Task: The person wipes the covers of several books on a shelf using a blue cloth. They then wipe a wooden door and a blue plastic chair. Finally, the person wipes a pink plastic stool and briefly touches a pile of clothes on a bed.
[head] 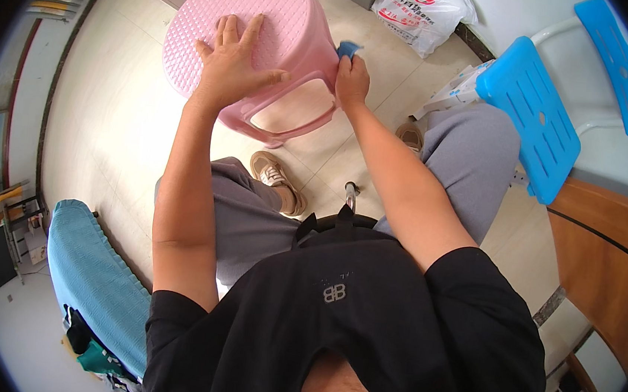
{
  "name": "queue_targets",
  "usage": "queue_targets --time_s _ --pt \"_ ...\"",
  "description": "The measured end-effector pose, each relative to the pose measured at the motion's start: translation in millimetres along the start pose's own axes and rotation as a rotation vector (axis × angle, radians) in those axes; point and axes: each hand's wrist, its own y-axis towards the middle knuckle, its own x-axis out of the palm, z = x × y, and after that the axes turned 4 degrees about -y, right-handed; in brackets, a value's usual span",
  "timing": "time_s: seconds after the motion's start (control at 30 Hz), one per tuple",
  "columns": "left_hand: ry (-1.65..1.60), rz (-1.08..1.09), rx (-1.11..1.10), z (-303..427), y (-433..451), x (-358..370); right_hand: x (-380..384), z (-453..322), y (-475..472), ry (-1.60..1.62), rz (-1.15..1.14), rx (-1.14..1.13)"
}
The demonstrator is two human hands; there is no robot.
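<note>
In front of me a pink plastic stool with a textured round seat leans to one side, tilted on the floor between and beyond my feet. My left hand lies with spread fingers on the edge of its seat, the thumb over the side. At the stool's right side, my right hand grips a small blue cloth against a leg. The cloth is partly hidden by my fingers and slightly blurred.
A blue plastic shower chair with white legs stands at the right, near a white plastic bag by the wall. A bed or board with light-blue cover lies at the lower left. Wooden furniture is at the right.
</note>
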Motion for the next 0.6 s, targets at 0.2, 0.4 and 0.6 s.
queue_targets --time_s 0.2,0.4,0.6 --pt "0.039 -0.004 -0.043 -1 -9 2 -4 28 -48 0.561 -0.262 0.785" --pt "0.035 0.029 0.002 9 5 4 15 0 -37 0.409 -0.001 0.627" --pt "0.013 0.029 -0.042 -5 -9 1 -33 -99 -17 0.435 -0.086 0.128"
